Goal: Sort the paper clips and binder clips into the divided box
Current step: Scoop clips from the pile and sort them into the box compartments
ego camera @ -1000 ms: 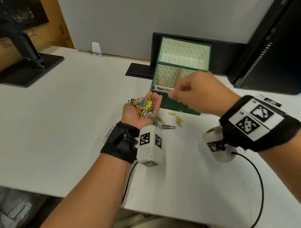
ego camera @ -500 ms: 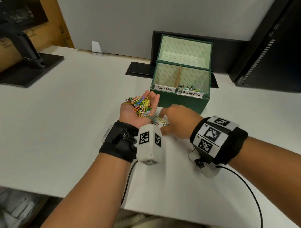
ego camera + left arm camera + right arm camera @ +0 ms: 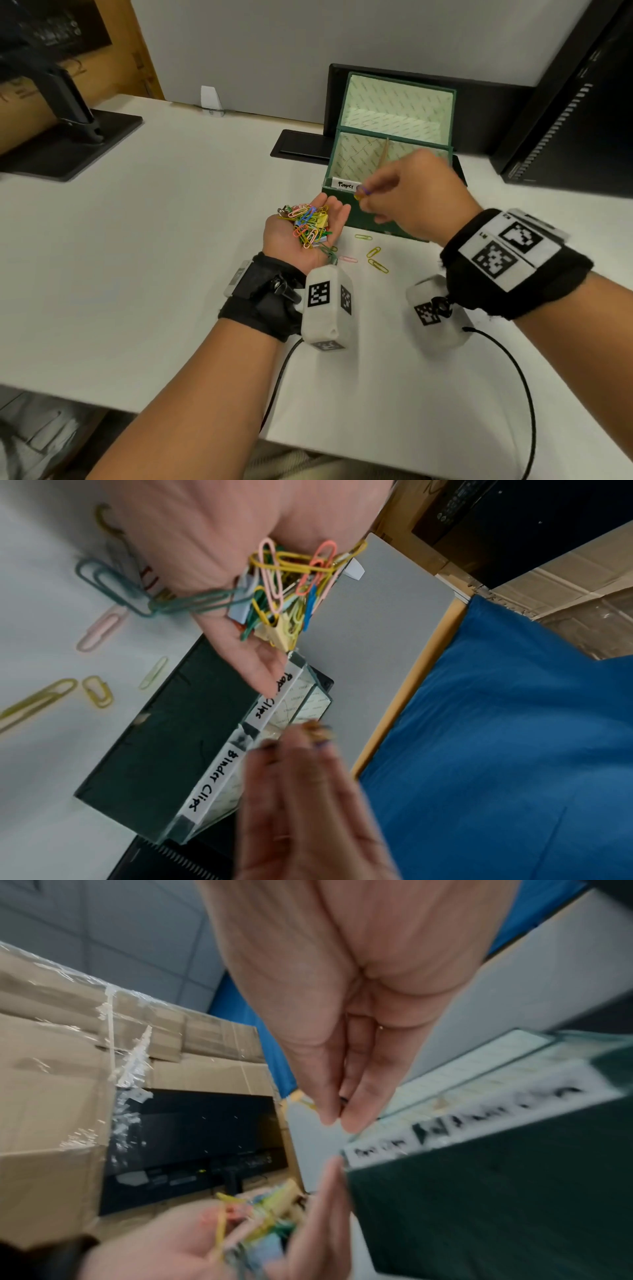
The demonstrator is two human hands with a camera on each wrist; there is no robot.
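My left hand (image 3: pixel 284 240) lies palm up beside the green divided box (image 3: pixel 363 221), carrying a pile of coloured paper clips and binder clips (image 3: pixel 308 224) on flat fingers. My right hand (image 3: pixel 368 200) pinches a few paper clips (image 3: pixel 363 192), purple and yellow, at the box's front rim by the "Paper" label (image 3: pixel 344 185). Several loose paper clips (image 3: pixel 375 255) lie on the white table in front of the box. The left wrist view shows the pile (image 3: pixel 291 588) and both labels on the box (image 3: pixel 164 750). The right compartment's inside is hidden by my right hand.
A black monitor stand (image 3: pixel 68 137) occupies the far left and a dark monitor (image 3: pixel 565 120) the far right. A black tray (image 3: pixel 301 144) lies behind the box. A black cable (image 3: pixel 513 377) runs from my right wrist across the table to its near edge.
Half a second ago my right hand was down on the loose clips on the table. It has risen to the box's front rim with clips pinched. The left hand has stayed put.
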